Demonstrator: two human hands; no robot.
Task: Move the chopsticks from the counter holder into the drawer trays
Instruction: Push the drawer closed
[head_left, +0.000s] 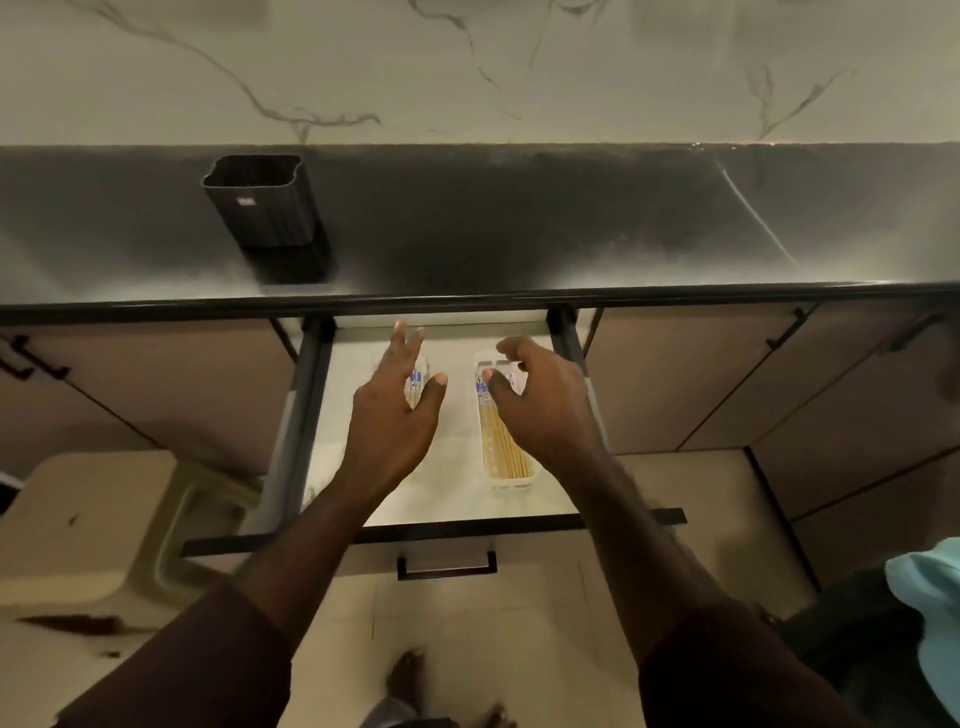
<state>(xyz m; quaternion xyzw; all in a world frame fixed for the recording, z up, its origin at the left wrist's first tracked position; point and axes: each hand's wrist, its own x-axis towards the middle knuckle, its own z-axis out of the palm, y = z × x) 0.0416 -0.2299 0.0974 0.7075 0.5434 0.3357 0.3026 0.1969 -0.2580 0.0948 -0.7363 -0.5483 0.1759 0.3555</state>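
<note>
1. Pale wooden chopsticks (503, 441) fill the white slotted tray (511, 480) at frame centre; more lie under the left hand (392, 415).
2. Both hands hover, fingers loosely spread and empty — right hand (545, 400) too.
3. Black ribbed holder (267, 208), upper left, seems empty.
4. Risk — shutting the drawer (441, 532) hard could jolt sticks out.

Both hands forward, left (397, 410) fingers spread, right (545, 400) seemingly loosely curled.

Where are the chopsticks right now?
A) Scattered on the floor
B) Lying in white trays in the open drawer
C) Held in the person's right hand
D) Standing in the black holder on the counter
B: the chopsticks lie lengthwise in a white tray in the open drawer, more show behind the left hand, and the black holder shows none sticking out.
</note>
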